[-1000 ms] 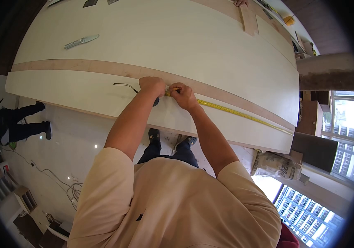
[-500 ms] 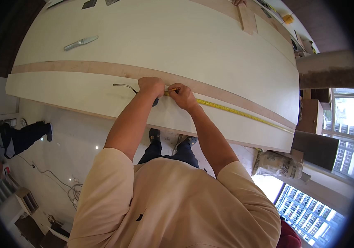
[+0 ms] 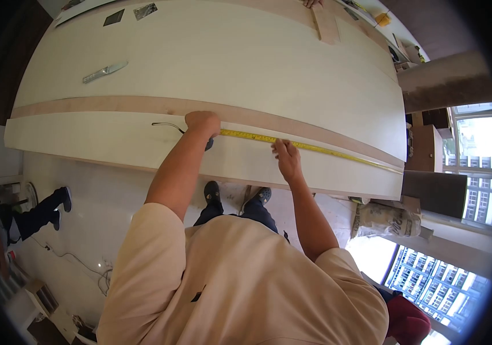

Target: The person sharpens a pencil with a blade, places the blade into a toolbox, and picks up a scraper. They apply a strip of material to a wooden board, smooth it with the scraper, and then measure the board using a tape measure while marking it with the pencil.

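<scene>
My left hand (image 3: 203, 122) is closed around a tape measure whose dark case (image 3: 209, 144) shows just below the fist. A thin dark strap (image 3: 166, 125) sticks out on its left. From this hand the yellow tape blade (image 3: 326, 151) runs right across the pale panel (image 3: 142, 135), beside a light wooden strip (image 3: 315, 133). My right hand (image 3: 286, 161) is near the blade's lower edge with its fingers curled together. Whatever may be between those fingers is too small and blurred to make out.
A utility knife (image 3: 105, 72) lies on the large board (image 3: 211, 69) at left. Dark flat pieces (image 3: 114, 18) are at the far edge. Another person's hand (image 3: 313, 3) touches a wooden piece (image 3: 327, 27). Someone's legs (image 3: 42, 210) show at left, near a floor cable (image 3: 76, 260).
My right hand has moved right and slightly towards me, away from my left hand, uncovering the blade between them. My left hand keeps its hold on the tape measure. The view has shifted slightly.
</scene>
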